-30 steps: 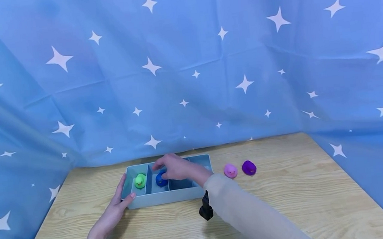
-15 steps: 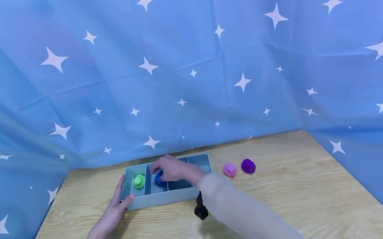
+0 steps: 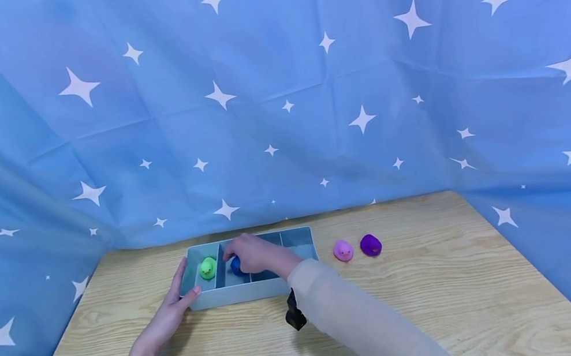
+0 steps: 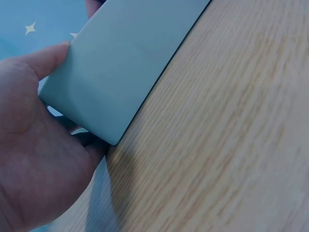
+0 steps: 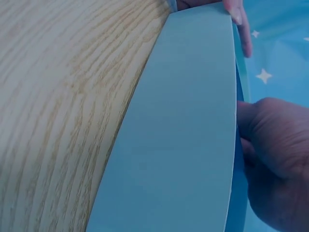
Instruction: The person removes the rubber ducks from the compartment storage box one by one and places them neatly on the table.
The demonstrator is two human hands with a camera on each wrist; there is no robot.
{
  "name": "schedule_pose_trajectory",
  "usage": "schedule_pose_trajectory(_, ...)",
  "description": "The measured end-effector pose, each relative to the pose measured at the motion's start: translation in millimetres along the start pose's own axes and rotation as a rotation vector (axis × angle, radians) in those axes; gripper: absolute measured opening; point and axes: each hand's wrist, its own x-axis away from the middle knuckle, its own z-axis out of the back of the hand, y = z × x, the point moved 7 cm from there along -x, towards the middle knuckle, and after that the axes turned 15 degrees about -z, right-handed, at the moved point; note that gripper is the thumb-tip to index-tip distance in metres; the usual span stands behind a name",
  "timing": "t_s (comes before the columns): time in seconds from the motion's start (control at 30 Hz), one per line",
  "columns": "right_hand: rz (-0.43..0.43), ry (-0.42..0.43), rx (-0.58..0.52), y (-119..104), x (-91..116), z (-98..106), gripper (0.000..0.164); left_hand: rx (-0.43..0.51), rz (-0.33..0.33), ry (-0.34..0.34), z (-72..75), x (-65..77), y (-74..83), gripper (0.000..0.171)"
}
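Note:
A light blue-grey divided box [image 3: 245, 293] lies lengthwise on the table. My left hand [image 3: 164, 324] grips its left end, the thumb on the front corner and the fingers along the end wall. The left wrist view shows that thumb pressed to the box's edge. Reaching over the front wall, my right hand [image 3: 257, 255] holds a blue rubber duck [image 3: 235, 267] down in the second compartment from the left, partly covering it. In the right wrist view, the front wall hides the fingertips. A green rubber duck [image 3: 208, 268] sits in the leftmost compartment.
Right of the box, a pink rubber duck [image 3: 343, 251] and a purple one [image 3: 371, 245] stand side by side on the wooden table [image 3: 432, 278]. Blue cloth [image 3: 276, 86] with white stars hangs behind and at both sides.
My right hand has moved slightly left and lower over the blue duck, covering more of it. The left hand keeps its grip on the box. The head view has shifted slightly.

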Motion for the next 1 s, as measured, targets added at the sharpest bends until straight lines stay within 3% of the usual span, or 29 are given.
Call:
schedule_pose_trajectory(0.57,0.073,0.073,-0.002,1.6,-1.1,-0.1,0.026,0.002,0.004,-0.004,1.3,0.2,-1.4,0.081)
schedule_pose_trajectory(1.0,0.038,0.077,-0.079,5.3,-0.4,-4.6,0.024,-0.014,0.017,-0.005,0.7,-0.3,-1.9,0.081)
